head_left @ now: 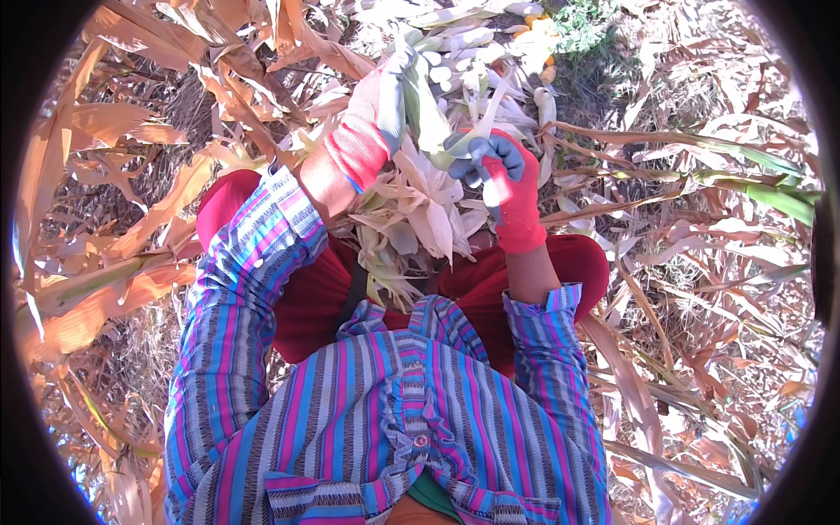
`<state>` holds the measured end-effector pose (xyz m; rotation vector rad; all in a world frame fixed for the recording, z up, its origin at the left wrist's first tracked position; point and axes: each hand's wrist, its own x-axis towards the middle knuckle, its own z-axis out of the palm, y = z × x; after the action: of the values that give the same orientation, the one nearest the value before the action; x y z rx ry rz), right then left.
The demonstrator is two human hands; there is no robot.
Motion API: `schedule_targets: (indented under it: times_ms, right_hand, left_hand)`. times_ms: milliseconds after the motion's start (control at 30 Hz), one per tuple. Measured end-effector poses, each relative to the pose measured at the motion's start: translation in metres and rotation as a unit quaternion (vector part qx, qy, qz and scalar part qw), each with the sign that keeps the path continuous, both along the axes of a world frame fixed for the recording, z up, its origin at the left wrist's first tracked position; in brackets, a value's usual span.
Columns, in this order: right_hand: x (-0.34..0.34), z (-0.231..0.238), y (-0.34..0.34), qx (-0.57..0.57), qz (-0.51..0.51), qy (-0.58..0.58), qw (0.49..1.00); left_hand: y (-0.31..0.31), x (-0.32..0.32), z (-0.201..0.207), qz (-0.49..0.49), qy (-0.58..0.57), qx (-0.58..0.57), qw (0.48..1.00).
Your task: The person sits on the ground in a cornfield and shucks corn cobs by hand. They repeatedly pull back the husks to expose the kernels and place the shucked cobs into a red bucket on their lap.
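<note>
An ear of corn [429,122], wrapped in pale green husk, is held upright in front of my knees. My left hand [395,92], in a red and grey glove, is closed around its far left side. Gloved the same way, my right hand [497,171] has its fingers curled tight at the near right end of the ear. A strip of husk [490,109] sticks up from between those fingers. Under both hands, a heap of loose pale husks [429,206] lies between my legs. The kernels of the held ear do not show.
Beyond my hands lies a pile of ears in pale husks [468,39], with some bare orange-yellow cobs [544,44] at its right. Dry corn stalks and leaves [114,289] crowd in at the left. A stalk with a green part [779,199] reaches in from the right over dry litter.
</note>
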<state>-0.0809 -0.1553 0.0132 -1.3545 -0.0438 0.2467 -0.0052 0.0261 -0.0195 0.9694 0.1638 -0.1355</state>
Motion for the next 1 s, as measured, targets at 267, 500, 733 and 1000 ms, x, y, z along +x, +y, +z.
schedule_targets:
  times_ms: [267, 500, 733, 1000]
  right_hand:
    - [-0.009, -0.045, -0.006, -0.449, 0.271, -0.226, 0.821]
    - [0.02, -0.017, -0.039, -0.052, -0.039, -0.011, 0.998]
    - [0.003, -0.052, 0.005, -0.067, 0.131, 0.056, 0.988]
    - [0.003, -0.024, 0.005, 0.131, 0.114, 0.24, 0.955]
  left_hand:
    - [0.014, 0.018, 0.026, 0.042, -0.017, -0.062, 0.997]
    - [0.034, 0.027, 0.017, 0.049, -0.052, 0.017, 0.997]
    - [0.004, 0.013, 0.032, -0.071, -0.008, -0.129, 0.989]
    - [-0.026, -0.019, 0.005, -0.145, -0.045, 0.12, 0.981]
